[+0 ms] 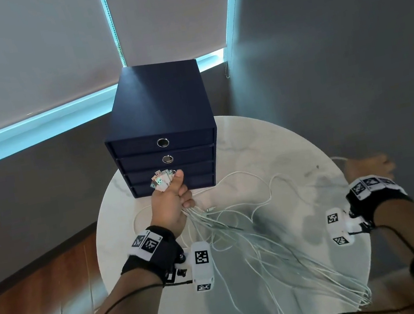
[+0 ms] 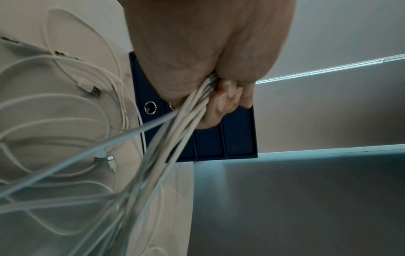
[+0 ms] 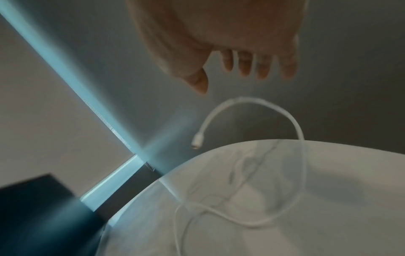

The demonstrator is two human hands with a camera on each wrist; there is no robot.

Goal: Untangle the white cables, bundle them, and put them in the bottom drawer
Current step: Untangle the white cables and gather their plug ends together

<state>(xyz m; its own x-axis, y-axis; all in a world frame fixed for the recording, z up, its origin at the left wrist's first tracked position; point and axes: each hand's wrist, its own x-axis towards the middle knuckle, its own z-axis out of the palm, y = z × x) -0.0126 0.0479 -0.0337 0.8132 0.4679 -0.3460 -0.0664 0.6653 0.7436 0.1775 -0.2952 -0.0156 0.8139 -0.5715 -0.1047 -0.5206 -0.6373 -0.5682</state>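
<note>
My left hand [image 1: 172, 204] grips several white cables [image 1: 257, 242] near their USB plugs [image 1: 161, 181], which fan out above the fist, just in front of the dark blue drawer unit [image 1: 161, 126]. In the left wrist view the fingers [image 2: 228, 98] curl round the cable bundle [image 2: 175, 138]. The strands trail across the round marble table [image 1: 266, 140] toward its near right edge. My right hand [image 1: 368, 167] hovers with straight fingers [image 3: 245, 65] over the table's right rim, above a loose cable end [image 3: 252, 107] that arches past the edge. All drawers look closed; the hand hides the lower handles.
The drawer unit stands at the table's far side against a window with lowered blinds [image 1: 17, 57]. A grey wall [image 1: 347, 49] is close on the right. Wooden floor [image 1: 45, 296] lies to the left. Loose plugs [image 2: 92, 88] lie on the tabletop.
</note>
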